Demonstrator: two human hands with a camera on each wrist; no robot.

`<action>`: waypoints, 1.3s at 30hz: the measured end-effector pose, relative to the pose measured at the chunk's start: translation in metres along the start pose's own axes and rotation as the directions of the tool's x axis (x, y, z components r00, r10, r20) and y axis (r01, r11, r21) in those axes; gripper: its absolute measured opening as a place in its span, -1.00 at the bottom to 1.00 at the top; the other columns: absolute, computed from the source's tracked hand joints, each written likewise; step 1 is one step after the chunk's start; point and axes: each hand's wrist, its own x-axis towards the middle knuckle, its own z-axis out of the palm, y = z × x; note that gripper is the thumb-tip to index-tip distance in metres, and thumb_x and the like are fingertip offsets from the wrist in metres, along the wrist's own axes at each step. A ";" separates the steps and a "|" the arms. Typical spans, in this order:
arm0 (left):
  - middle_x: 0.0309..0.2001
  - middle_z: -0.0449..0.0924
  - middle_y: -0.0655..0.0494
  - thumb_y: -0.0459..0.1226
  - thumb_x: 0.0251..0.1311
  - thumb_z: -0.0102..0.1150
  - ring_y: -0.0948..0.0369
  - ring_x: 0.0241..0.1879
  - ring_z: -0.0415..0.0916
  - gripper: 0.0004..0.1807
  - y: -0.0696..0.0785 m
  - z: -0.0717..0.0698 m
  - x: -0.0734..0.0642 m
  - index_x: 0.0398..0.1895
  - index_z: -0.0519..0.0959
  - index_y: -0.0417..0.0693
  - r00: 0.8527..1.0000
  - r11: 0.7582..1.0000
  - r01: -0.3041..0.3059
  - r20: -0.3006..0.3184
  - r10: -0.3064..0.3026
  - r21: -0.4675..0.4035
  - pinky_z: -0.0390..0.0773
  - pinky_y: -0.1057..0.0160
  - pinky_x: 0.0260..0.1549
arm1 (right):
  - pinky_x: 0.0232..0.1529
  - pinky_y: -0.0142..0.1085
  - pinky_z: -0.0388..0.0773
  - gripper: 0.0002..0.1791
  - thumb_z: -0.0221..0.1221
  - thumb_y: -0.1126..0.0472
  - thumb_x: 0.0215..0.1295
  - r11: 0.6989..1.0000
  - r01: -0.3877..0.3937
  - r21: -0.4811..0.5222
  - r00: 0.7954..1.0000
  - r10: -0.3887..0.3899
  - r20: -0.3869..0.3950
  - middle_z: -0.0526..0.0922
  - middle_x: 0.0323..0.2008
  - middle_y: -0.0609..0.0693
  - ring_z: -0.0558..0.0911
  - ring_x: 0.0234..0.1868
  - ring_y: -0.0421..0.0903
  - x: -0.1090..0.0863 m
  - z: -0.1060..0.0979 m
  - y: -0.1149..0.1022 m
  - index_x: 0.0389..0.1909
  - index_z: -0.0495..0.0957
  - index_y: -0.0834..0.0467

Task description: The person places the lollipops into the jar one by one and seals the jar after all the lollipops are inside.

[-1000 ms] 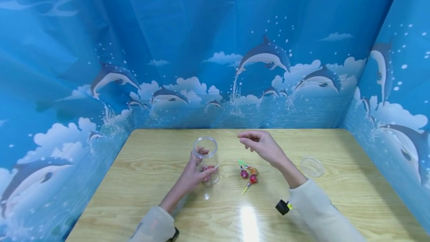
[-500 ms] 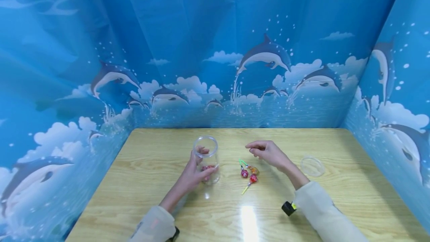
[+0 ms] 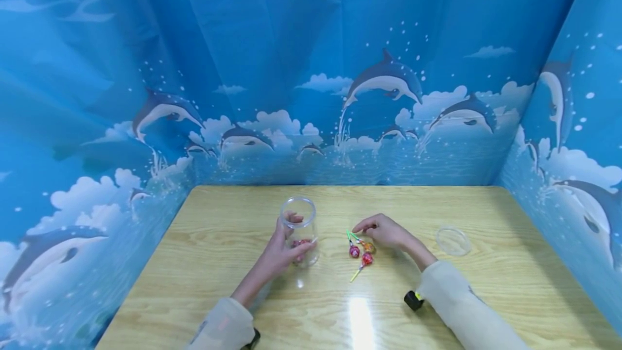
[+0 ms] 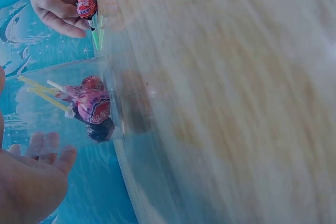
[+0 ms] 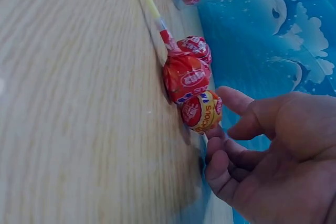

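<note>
My left hand (image 3: 277,255) grips a clear jar (image 3: 306,229) that stands upright with its mouth uncovered. Several wrapped lollipops (image 4: 94,106) lie at the bottom of the jar, their yellow and white sticks pointing up. To the right, three lollipops lie close together on the table: an orange-yellow one (image 5: 202,111), a red one (image 5: 185,74) and a dark pink one (image 3: 354,251). My right hand (image 3: 386,233) is just behind the orange-yellow lollipop, fingertips near its green stick. Thumb and fingers look apart; the lollipop hides part of them in the right wrist view.
A clear round lid (image 3: 453,241) lies flat on the wooden table (image 3: 204,285), right of my right hand. Blue curtains with dolphins (image 3: 384,82) enclose the table's back and sides. A bright light reflection marks the tabletop near the front.
My right hand has come down and slightly right, from above the table to the lollipops' green sticks. The left hand and jar have stayed in place.
</note>
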 end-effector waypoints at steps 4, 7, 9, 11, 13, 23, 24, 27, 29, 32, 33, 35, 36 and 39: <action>0.41 0.29 -0.28 -0.39 0.17 0.48 0.11 -0.27 0.62 -0.15 0.000 0.001 0.000 0.40 0.14 -0.14 1.000 1.000 0.001 -0.002 -0.001 0.018 0.74 0.14 -0.47 | -0.49 -0.38 0.41 -0.55 -0.04 0.55 0.37 1.000 0.005 -0.025 1.000 -0.004 0.029 0.70 0.10 0.18 0.38 -0.52 -0.17 0.001 0.002 -0.001 -0.04 0.77 0.16; 0.41 0.30 -0.26 -0.38 0.16 0.49 0.10 -0.26 0.62 -0.16 0.000 0.002 0.000 0.39 0.15 -0.11 1.000 1.000 0.006 -0.003 -0.006 0.021 0.74 0.13 -0.47 | -0.46 -0.35 0.46 -0.52 -0.06 0.57 0.33 0.997 0.026 -0.071 0.998 -0.022 0.056 0.70 0.10 0.20 0.38 -0.52 -0.15 0.002 0.004 -0.002 -0.05 0.77 0.17; 0.41 0.30 -0.25 -0.37 0.17 0.49 0.10 -0.27 0.63 -0.17 0.001 0.002 0.000 0.39 0.16 -0.09 1.000 1.000 0.008 -0.004 -0.008 0.021 0.74 0.13 -0.47 | -0.41 -0.32 0.48 -0.53 -0.07 0.57 0.34 0.995 0.033 -0.098 0.997 -0.027 0.071 0.70 0.10 0.21 0.41 -0.49 -0.13 0.003 0.004 -0.003 -0.05 0.77 0.18; 0.41 0.30 -0.26 -0.37 0.17 0.49 0.10 -0.28 0.63 -0.18 0.001 0.002 -0.001 0.39 0.16 -0.10 1.000 1.000 0.006 -0.004 -0.006 0.018 0.73 0.13 -0.49 | -0.43 -0.29 0.50 -0.55 -0.05 0.55 0.35 0.992 0.025 -0.121 0.997 -0.016 0.074 0.71 0.09 0.19 0.41 -0.51 -0.12 0.003 0.004 -0.003 -0.04 0.77 0.17; 0.41 0.30 -0.27 -0.37 0.18 0.48 0.10 -0.30 0.62 -0.18 0.002 0.003 -0.001 0.39 0.16 -0.12 1.000 1.000 0.002 -0.002 -0.002 0.020 0.73 0.15 -0.50 | -0.38 -0.26 0.53 -0.55 -0.04 0.54 0.35 0.990 0.006 -0.140 0.998 0.003 0.064 0.71 0.08 0.17 0.48 -0.44 -0.12 0.002 0.003 -0.003 -0.04 0.77 0.16; 0.42 0.26 -0.31 -0.38 0.21 0.45 0.13 -0.36 0.59 -0.17 0.001 0.001 -0.001 0.41 0.12 -0.18 1.000 1.000 0.008 0.009 -0.008 -0.008 0.69 0.20 -0.53 | 0.02 0.01 0.67 -0.63 0.14 0.54 0.24 0.984 0.026 -0.178 0.999 -0.030 -0.021 0.72 0.03 0.22 0.65 -0.07 0.05 -0.013 -0.014 0.015 0.00 0.73 0.26; 0.42 0.25 -0.31 -0.38 0.21 0.45 0.13 -0.37 0.58 -0.16 0.001 0.001 -0.001 0.42 0.11 -0.20 1.000 1.000 0.010 0.010 -0.010 -0.010 0.69 0.21 -0.53 | 0.02 0.02 0.67 -0.64 0.16 0.53 0.23 0.983 0.030 -0.179 0.999 -0.036 -0.032 0.73 0.01 0.22 0.66 -0.07 0.06 -0.014 -0.015 0.017 0.00 0.73 0.27; 0.43 0.24 -0.32 -0.38 0.22 0.45 0.14 -0.36 0.59 -0.15 0.001 0.001 -0.001 0.43 0.10 -0.20 1.000 1.000 0.012 0.015 -0.012 -0.012 0.69 0.20 -0.52 | -0.04 -0.03 0.68 -0.69 0.23 0.50 0.22 0.985 0.029 -0.172 0.998 -0.039 -0.054 0.74 -0.06 0.17 0.65 -0.12 0.02 -0.017 -0.017 0.024 -0.03 0.74 0.27; 0.42 0.25 -0.32 -0.37 0.21 0.45 0.13 -0.36 0.59 -0.15 0.002 0.001 -0.001 0.43 0.10 -0.20 1.000 1.000 0.011 0.014 -0.011 -0.008 0.70 0.18 -0.51 | -0.09 -0.09 0.67 -0.72 0.27 0.48 0.21 0.985 0.028 -0.169 0.997 -0.039 -0.062 0.74 -0.12 0.11 0.63 -0.15 -0.01 -0.019 -0.019 0.028 -0.06 0.74 0.27; 0.43 0.26 -0.31 -0.37 0.21 0.46 0.13 -0.36 0.59 -0.16 0.002 0.001 -0.002 0.42 0.11 -0.18 1.000 1.000 0.015 0.011 -0.015 -0.006 0.71 0.16 -0.51 | -0.19 -0.18 0.61 -0.76 0.30 0.47 0.20 0.988 0.013 -0.151 0.996 -0.025 -0.080 0.70 -0.25 0.03 0.57 -0.24 -0.06 -0.023 -0.020 0.029 -0.11 0.75 0.25; 0.42 0.26 -0.31 -0.37 0.21 0.46 0.12 -0.36 0.59 -0.16 0.002 0.001 -0.002 0.42 0.11 -0.18 1.000 1.000 0.014 0.009 -0.014 -0.004 0.71 0.15 -0.50 | -0.22 -0.19 0.58 -0.77 0.31 0.46 0.19 0.987 0.019 -0.157 0.996 -0.033 -0.086 0.68 -0.29 0.01 0.56 -0.26 -0.07 -0.024 -0.021 0.030 -0.13 0.75 0.26; 0.42 0.27 -0.30 -0.37 0.20 0.46 0.11 -0.34 0.59 -0.16 0.002 0.001 -0.002 0.42 0.12 -0.18 1.000 1.000 0.013 0.005 -0.013 0.003 0.72 0.13 -0.49 | -0.23 -0.21 0.56 -0.80 0.33 0.44 0.18 0.986 0.015 -0.165 0.994 -0.033 -0.102 0.66 -0.34 -0.03 0.54 -0.28 -0.09 -0.027 -0.022 0.030 -0.16 0.76 0.24; 0.42 0.28 -0.30 -0.37 0.20 0.46 0.10 -0.33 0.60 -0.15 0.002 0.001 -0.002 0.42 0.12 -0.18 1.000 1.000 0.013 0.004 -0.013 0.007 0.72 0.12 -0.49 | -0.22 -0.21 0.55 -0.81 0.34 0.44 0.18 0.986 0.013 -0.167 0.993 -0.032 -0.110 0.65 -0.36 -0.03 0.53 -0.29 -0.09 -0.028 -0.022 0.030 -0.18 0.76 0.24; 0.41 0.30 -0.28 -0.36 0.19 0.48 0.05 -0.27 0.61 -0.15 0.001 0.001 -0.001 0.42 0.13 -0.19 1.000 1.000 0.008 -0.003 -0.008 0.023 0.74 0.08 -0.47 | -0.19 -0.19 0.56 -0.86 0.37 0.41 0.18 0.981 0.014 -0.194 0.991 -0.039 -0.130 0.67 -0.37 -0.06 0.54 -0.28 -0.11 -0.032 -0.023 0.031 -0.24 0.77 0.21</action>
